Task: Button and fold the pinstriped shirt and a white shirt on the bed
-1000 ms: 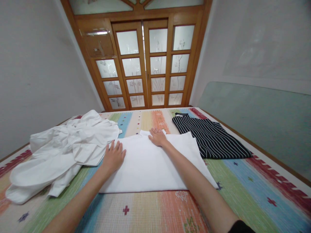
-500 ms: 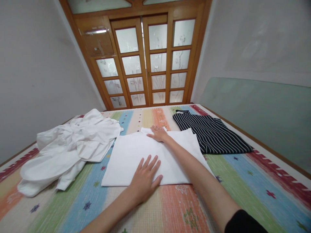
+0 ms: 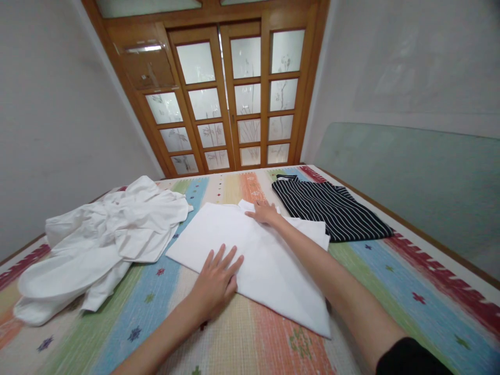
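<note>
A folded white shirt lies flat in front of me, turned at an angle, its collar at the far edge. My left hand rests palm down on its near edge with the fingers spread. Farther away, my right hand lies on the shirt by the collar, thumb apart from the fingers; part of the collar is hidden beneath it. My right forearm crosses over the shirt's right side.
On the left lies a crumpled white garment. A folded black-and-white striped shirt is at the back right, close to the white shirt's corner. Everything rests on a colourful striped bedspread. A pale green board borders the right side.
The folded white shirt has turned clockwise under my hands: its left corner moved away from me and its right near corner came closer. My right hand shifted slightly right, my left slightly left.
</note>
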`<state>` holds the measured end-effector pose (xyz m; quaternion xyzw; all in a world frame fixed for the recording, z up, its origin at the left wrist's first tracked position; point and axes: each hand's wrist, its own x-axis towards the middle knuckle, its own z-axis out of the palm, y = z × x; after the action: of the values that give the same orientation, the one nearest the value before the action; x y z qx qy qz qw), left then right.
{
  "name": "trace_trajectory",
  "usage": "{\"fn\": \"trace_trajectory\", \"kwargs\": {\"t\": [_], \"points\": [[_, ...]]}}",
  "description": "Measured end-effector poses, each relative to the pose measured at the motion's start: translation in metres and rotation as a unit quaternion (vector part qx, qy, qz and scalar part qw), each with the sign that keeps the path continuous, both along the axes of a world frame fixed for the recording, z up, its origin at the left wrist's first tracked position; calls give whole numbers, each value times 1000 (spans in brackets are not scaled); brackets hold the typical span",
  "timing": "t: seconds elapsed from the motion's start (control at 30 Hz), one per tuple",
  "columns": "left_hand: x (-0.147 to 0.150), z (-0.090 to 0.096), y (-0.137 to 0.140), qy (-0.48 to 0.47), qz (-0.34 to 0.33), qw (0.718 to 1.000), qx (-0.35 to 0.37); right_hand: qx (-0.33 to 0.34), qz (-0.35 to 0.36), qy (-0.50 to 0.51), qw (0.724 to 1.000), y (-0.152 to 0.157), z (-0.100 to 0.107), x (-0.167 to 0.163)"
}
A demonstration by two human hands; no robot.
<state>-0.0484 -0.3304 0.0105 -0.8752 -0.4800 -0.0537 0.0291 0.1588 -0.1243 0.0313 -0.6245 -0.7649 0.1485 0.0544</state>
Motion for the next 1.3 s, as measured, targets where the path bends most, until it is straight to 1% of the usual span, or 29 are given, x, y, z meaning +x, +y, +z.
{"fn": "trace_trajectory", "kwargs": {"t": [0.13,0.23,0.3,0.33,0.4,0.43,0.5,0.53,0.57,0.63,0.7,0.77,0.8,0.83,0.87,0.93,1.03,1.1,1.17,1.23,1.3], "points": [[-25,4,17,33,21,999,8,8,-37,-9,999,-7,6,19],[-46,6,37,42,78,996,26,20,-51,-8,998,-11,8,33],[-60,7,53,27,123,991,45,32,-63,12,997,-12,7,41],[-66,7,61,11,144,988,57,39,-70,34,996,-12,7,45],[-76,8,78,-43,180,980,75,40,-103,114,987,-11,7,51],[-80,9,86,-80,194,975,74,33,-127,168,977,-10,7,55],[-85,11,100,-171,229,957,39,1,-179,285,942,-11,9,60],[-86,12,105,-223,251,942,10,-21,-200,337,920,-12,10,63],[-86,14,109,-278,276,920,-22,-44,-210,381,899,-14,11,66],[-84,18,113,-395,314,860,-79,-88,-205,439,871,-20,14,70],[-80,24,112,-507,330,785,-131,-120,-174,466,859,-27,16,73],[-75,29,109,-583,332,719,-184,-139,-117,491,852,-33,16,75],[-72,32,107,-602,332,696,-205,-146,-85,506,846,-35,16,75],[-70,34,106,-612,331,684,-220,-154,-56,521,838,-36,15,76],[-68,36,104,-613,327,682,-231,-162,-34,531,831,-36,14,76],[-67,39,101,-600,311,693,-250,-181,-9,535,825,-35,12,75],[-67,39,101,-577,286,715,-272,-211,4,522,826,-32,7,70],[-68,39,101,-573,272,721,-280,-221,1,526,821,-30,4,66],[-70,39,102,-575,256,718,-297,-212,-14,531,820,-28,1,63],[-72,39,102,-577,245,713,-314,-201,-30,528,825,-27,-2,61],[-74,37,101,-586,244,706,-314,-196,-42,528,825,-26,-3,61]]}}
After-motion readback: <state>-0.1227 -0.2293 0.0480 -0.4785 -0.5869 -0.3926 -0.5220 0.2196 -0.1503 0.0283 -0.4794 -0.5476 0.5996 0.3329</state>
